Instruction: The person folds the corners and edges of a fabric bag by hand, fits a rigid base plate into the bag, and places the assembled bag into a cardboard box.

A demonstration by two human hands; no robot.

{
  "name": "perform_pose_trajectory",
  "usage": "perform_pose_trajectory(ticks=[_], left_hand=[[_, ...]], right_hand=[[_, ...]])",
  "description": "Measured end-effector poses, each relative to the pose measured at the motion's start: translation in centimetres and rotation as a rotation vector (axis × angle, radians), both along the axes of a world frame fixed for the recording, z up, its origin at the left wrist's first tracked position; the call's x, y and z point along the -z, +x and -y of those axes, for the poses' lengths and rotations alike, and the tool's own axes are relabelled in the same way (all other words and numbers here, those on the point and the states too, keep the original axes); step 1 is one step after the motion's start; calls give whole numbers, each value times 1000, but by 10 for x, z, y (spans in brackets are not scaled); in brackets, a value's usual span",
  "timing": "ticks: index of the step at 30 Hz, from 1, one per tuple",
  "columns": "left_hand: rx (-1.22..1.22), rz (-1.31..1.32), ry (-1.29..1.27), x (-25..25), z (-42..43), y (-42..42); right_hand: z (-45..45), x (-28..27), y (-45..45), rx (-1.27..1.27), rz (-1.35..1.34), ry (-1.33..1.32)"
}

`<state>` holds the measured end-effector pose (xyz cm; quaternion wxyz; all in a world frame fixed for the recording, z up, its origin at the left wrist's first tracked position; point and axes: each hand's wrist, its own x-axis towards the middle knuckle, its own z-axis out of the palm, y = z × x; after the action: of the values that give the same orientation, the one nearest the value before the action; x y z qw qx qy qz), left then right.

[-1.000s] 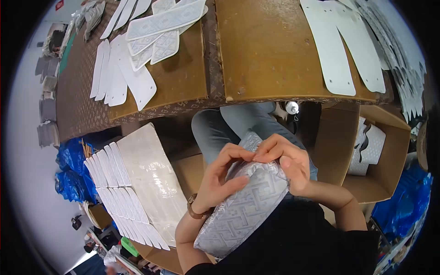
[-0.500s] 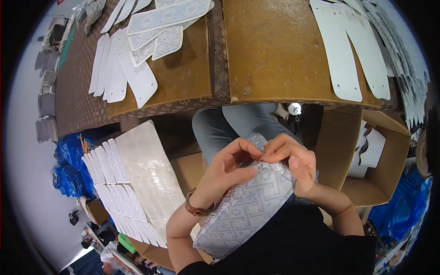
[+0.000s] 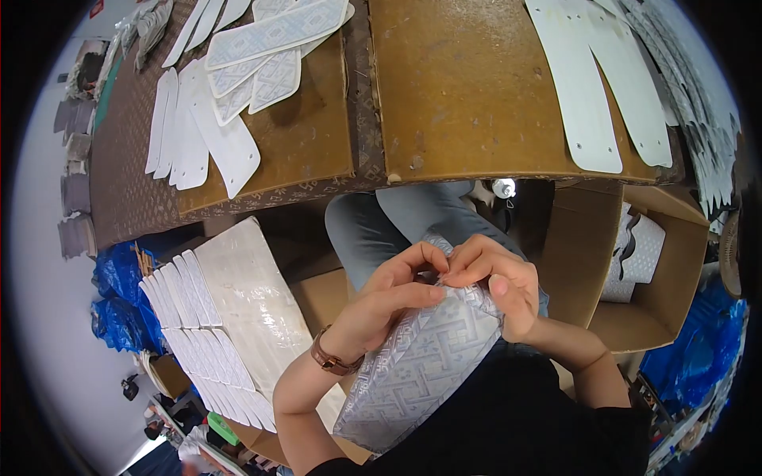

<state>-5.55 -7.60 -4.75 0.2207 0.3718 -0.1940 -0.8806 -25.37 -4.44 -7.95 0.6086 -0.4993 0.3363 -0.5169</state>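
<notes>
My left hand (image 3: 393, 293), with a watch on its wrist, pinches the upper edge of a grey-and-white patterned fabric piece (image 3: 432, 361). My right hand (image 3: 508, 285) is closed on the same edge, its fingertips meeting those of the left. The piece has a zigzag pattern and a slightly shiny surface. It hangs from the fingers over my lap, its lower end near my left forearm. A small part of it shows beyond the fingertips. Whatever lies between the fingertips is too small to make out.
A brown-topped table (image 3: 460, 95) stands ahead, bearing patterned strips (image 3: 278, 32) and white panels (image 3: 579, 103). At left, a board (image 3: 254, 278) carries rows of small patterned pieces (image 3: 210, 349). An open cardboard box (image 3: 651, 317) at right holds patterned pieces. Blue plastic bags lie on both sides.
The view has shifted slightly. My left fingers have drawn a little closer together at the fabric's edge; both hands keep their hold on it.
</notes>
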Motion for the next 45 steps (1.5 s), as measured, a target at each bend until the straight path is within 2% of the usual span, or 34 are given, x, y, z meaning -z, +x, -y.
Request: perform_pose_trajectory(ticks=[6, 9, 10, 13, 21, 26, 29, 34, 38, 40, 42, 45], left_hand=[[-42, 101, -124, -4, -7, -8], [9, 259, -418, 2, -10, -10], [8, 260, -418, 3, -10, -9], [18, 66, -187, 4, 0, -5], [24, 71, -84, -5, 8, -7], [27, 71, -99, -2, 6, -10], [36, 256, -392, -2, -3, -16], [-2, 117, -271, -3, 1, -15], [55, 212, -249, -6, 3, -17], [97, 283, -372, -2, 0, -19], [117, 322, -436, -2, -1, -19], [29, 178, -360, -3, -1, -16]], right_hand=[[1, -2, 0, 6, -15, 37], [0, 0, -1, 13, -11, 46], [-1, 0, -1, 16, -5, 44], [1, 1, -3, 21, 0, 30], [3, 3, -4, -11, -10, 15], [2, 6, -2, 6, 47, 16], [1, 7, -1, 31, 83, 20], [2, 8, -1, 43, 98, 8], [1, 3, -5, -9, -4, 27], [0, 3, -6, -30, -52, 41], [0, 7, -3, 18, 36, 6], [1, 9, -2, 50, 84, -16]])
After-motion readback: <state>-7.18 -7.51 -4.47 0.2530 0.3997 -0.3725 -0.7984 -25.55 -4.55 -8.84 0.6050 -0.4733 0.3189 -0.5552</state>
